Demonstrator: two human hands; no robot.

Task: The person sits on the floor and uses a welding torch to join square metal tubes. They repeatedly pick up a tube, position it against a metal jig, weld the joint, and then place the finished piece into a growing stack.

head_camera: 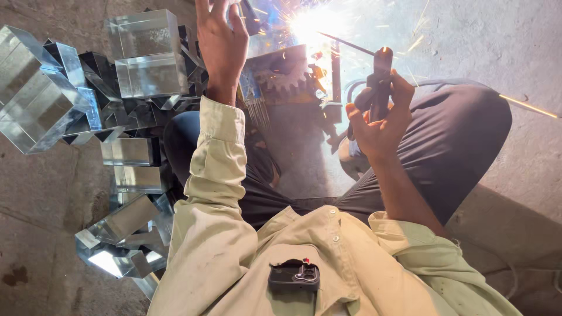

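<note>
My right hand (380, 120) grips a dark welding electrode holder (380, 73), and its thin rod (348, 44) reaches up-left into a bright white arc (310, 23) throwing sparks. The arc burns at the top of a rusty metal piece with a toothed gear (287, 79) on the floor between my knees. My left hand (221, 41) is raised at the top of the view with fingers spread; something seems to be between its fingertips at the frame edge, but I cannot make it out. I wear a pale green shirt and dark trousers.
A heap of shiny square steel tube sections (140, 55) lies to the left, running down to the lower left (117, 234). A dark phone (294, 276) sits in my shirt pocket. A cable (456, 83) runs over my right knee. The concrete floor (527, 52) surrounds everything.
</note>
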